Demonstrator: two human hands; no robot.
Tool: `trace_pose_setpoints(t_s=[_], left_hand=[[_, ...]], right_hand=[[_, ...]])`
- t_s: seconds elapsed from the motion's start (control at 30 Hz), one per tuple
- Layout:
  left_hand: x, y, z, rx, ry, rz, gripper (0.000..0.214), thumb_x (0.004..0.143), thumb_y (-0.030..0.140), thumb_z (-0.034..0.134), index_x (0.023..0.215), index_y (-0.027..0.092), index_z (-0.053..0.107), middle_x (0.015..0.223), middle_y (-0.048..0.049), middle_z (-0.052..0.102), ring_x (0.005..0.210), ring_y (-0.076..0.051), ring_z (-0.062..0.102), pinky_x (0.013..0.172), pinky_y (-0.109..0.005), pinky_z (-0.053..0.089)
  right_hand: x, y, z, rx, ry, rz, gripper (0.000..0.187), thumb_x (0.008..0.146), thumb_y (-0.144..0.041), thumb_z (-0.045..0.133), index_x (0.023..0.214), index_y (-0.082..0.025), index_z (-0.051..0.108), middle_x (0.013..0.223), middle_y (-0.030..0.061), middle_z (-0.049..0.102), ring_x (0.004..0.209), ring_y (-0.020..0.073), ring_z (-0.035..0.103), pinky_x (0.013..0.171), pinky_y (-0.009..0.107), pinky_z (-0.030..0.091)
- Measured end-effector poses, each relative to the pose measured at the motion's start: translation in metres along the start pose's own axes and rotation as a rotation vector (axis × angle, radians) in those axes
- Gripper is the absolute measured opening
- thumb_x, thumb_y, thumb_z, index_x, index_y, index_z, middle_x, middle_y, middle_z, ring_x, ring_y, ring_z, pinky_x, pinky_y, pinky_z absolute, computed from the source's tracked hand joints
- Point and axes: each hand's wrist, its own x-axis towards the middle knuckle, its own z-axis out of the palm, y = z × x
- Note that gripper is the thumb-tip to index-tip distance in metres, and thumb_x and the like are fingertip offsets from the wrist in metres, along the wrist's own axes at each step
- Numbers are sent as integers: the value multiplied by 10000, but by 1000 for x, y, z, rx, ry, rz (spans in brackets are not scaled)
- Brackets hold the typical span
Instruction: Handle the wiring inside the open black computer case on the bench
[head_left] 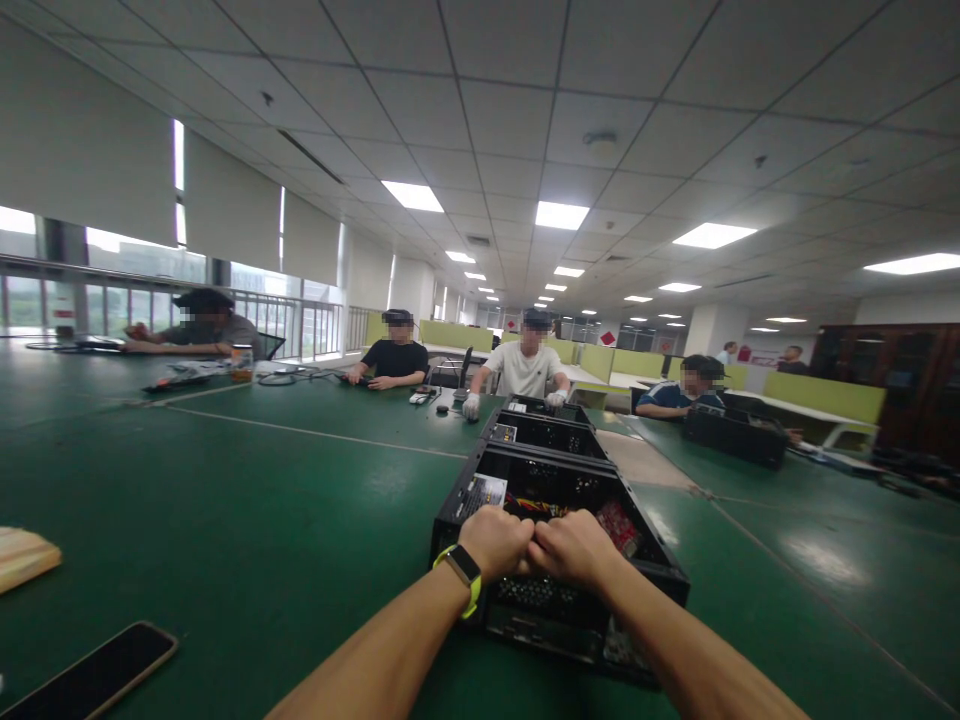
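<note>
An open black computer case (667, 575) lies on the green table in front of me. My left hand (495, 540), with a yellow-banded watch on its wrist, is closed over the case's near part. My right hand (576, 545) is closed as well, its knuckles touching the left ones. Whatever the fingers hold is hidden behind the hands. Inside the case, just beyond my hands, are red and yellow cables (529, 504), a labelled power supply (487, 490) at the left and a red circuit board (619, 527) at the right.
Two more open cases, the nearer one (551, 433) touching mine, line up towards a person (525, 370) in white gloves. Other people sit around the table (300, 520). A phone (97, 675) and a wooden piece (26, 557) lie at the left. Another black case (735, 435) stands right.
</note>
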Motion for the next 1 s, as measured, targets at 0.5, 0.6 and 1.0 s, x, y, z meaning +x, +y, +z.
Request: trace_pose_setpoints(t_s=[0.5,0.6,1.0], left_hand=[[30,-17,15,5,21,-16,223,768,386,580,798,165,589,780,-86,706,724,-287,679,663,-398,534],[39,-21,20,5,17,-20,243,778,403,573,796,161,591,780,-93,705,725,-284,678,663,-395,530],[64,-35,34,13,34,-28,242,784,395,579,809,156,613,751,-109,699,715,-281,677,637,-374,521]], right_hand=[[28,24,20,-17,20,-1,396,911,-429,329,772,-207,627,745,55,722,666,253,691,526,296,389],[34,32,24,-16,9,-4,396,911,-439,338,779,-202,627,754,59,723,677,254,692,534,299,385],[56,50,40,-19,-12,-6,407,916,-442,331,774,-198,624,770,58,724,692,251,691,524,292,358]])
